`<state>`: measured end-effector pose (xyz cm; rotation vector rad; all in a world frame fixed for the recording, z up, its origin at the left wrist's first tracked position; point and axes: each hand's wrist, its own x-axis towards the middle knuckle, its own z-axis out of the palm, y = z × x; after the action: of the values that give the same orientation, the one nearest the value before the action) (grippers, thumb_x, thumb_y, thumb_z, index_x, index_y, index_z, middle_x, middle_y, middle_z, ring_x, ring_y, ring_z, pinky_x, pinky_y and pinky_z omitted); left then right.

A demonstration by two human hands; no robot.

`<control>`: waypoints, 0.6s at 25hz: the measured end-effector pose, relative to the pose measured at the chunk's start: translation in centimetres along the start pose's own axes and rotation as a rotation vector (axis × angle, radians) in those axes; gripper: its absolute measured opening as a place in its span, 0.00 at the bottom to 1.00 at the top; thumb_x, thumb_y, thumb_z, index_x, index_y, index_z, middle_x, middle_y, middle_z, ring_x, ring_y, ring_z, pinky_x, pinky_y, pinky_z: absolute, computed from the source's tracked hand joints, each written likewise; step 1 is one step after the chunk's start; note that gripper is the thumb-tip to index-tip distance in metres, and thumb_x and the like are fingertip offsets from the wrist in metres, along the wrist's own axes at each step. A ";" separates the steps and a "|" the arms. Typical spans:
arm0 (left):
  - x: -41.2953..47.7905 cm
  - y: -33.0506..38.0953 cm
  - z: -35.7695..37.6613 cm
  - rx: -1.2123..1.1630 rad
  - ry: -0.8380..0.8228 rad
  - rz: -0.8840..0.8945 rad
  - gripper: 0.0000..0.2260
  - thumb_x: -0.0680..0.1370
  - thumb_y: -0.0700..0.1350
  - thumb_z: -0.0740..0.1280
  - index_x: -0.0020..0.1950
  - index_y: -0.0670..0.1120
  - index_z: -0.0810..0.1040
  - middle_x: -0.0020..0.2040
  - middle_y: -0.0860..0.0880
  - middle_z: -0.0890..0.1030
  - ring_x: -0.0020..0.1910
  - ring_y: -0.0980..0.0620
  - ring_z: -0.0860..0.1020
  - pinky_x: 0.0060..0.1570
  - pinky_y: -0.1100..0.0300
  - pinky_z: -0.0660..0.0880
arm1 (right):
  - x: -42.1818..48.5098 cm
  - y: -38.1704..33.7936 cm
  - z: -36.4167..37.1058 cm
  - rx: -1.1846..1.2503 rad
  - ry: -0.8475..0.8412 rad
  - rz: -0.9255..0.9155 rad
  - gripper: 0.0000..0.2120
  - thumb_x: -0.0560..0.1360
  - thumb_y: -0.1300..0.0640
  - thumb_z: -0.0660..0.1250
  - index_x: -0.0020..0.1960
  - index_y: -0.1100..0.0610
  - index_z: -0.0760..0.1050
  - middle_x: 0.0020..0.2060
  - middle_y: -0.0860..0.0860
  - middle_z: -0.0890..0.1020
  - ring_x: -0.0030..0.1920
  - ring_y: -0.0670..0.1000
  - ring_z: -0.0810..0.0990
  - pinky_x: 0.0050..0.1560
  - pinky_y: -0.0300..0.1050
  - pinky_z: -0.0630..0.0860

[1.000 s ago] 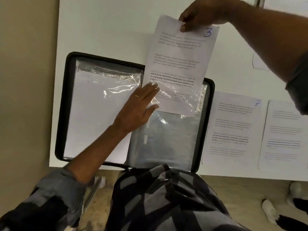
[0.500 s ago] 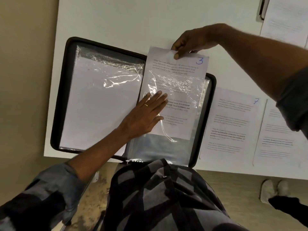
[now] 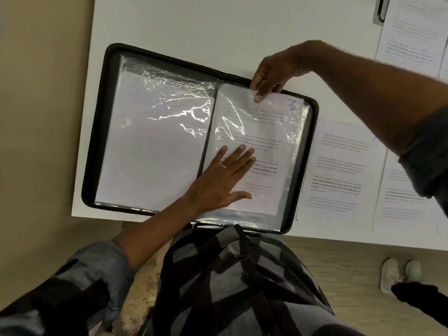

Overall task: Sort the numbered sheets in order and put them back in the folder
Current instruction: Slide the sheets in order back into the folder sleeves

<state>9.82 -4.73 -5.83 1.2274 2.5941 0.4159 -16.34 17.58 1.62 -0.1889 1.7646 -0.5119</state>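
Observation:
A black folder [image 3: 97, 132] lies open on the white table, with clear plastic sleeves on both sides. The sheet numbered 3 [image 3: 264, 132] sits almost fully inside the right-hand sleeve. My right hand [image 3: 274, 71] pinches the sheet's top edge at the sleeve's mouth. My left hand [image 3: 223, 180] presses flat with straight fingers on the lower part of that sleeve. The left-hand sleeve [image 3: 155, 137] holds a white sheet.
More printed sheets lie on the table to the right of the folder: one [image 3: 339, 170] beside it, another [image 3: 402, 209] further right, and one [image 3: 414, 32] at the far right top. Another person's shoes [image 3: 397, 275] stand on the floor at lower right.
My right hand has slid sheet 3 down into the right-hand sleeve, from mostly above the folder to almost fully inside. My left hand stayed pressed on the sleeve.

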 end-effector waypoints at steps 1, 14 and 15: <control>-0.2 0.2 0.1 0.003 -0.001 0.001 0.39 0.83 0.68 0.52 0.84 0.42 0.50 0.84 0.43 0.47 0.83 0.44 0.44 0.79 0.39 0.51 | 0.1 -0.2 0.6 -0.007 -0.011 0.011 0.07 0.74 0.61 0.75 0.52 0.54 0.85 0.43 0.50 0.88 0.45 0.50 0.86 0.54 0.45 0.83; -1.4 3.5 3.0 0.027 0.009 -0.030 0.39 0.82 0.68 0.52 0.84 0.46 0.48 0.84 0.43 0.44 0.83 0.43 0.41 0.78 0.35 0.47 | -3.6 0.1 7.0 0.043 0.514 -0.105 0.12 0.79 0.63 0.68 0.61 0.58 0.83 0.45 0.35 0.86 0.50 0.44 0.81 0.60 0.44 0.78; -1.4 3.5 3.3 0.029 0.006 -0.020 0.37 0.82 0.68 0.52 0.84 0.48 0.49 0.84 0.44 0.44 0.83 0.43 0.42 0.78 0.35 0.46 | -4.3 0.3 7.6 0.025 0.646 -0.128 0.12 0.80 0.62 0.68 0.62 0.57 0.83 0.50 0.39 0.86 0.53 0.44 0.82 0.63 0.44 0.76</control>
<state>14.24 -3.20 -7.52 1.2108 2.6238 0.3802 -7.92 17.69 3.91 -0.1256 2.3816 -0.7439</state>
